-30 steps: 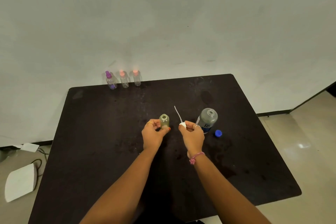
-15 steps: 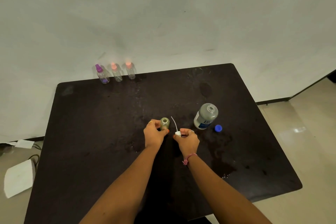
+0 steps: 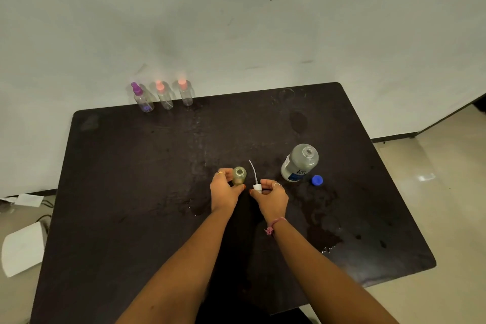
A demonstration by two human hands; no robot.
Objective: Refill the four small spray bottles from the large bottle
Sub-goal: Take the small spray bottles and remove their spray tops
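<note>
My left hand (image 3: 223,191) grips the uncapped small bottle (image 3: 239,176), upright on the black table (image 3: 118,192); my right hand (image 3: 272,196) pinches the white spray head (image 3: 257,187), its dip tube pointing far, just right of that bottle; both forearms reach in from the near edge. The tabletop shows wet patches; a pale wall stands behind, tiled floor to the right. The large bottle (image 3: 299,163) stands open at right, label unreadable, blue cap (image 3: 317,180) beside it; 3 capped spray bottles (image 3: 164,95) line the far left edge.
</note>
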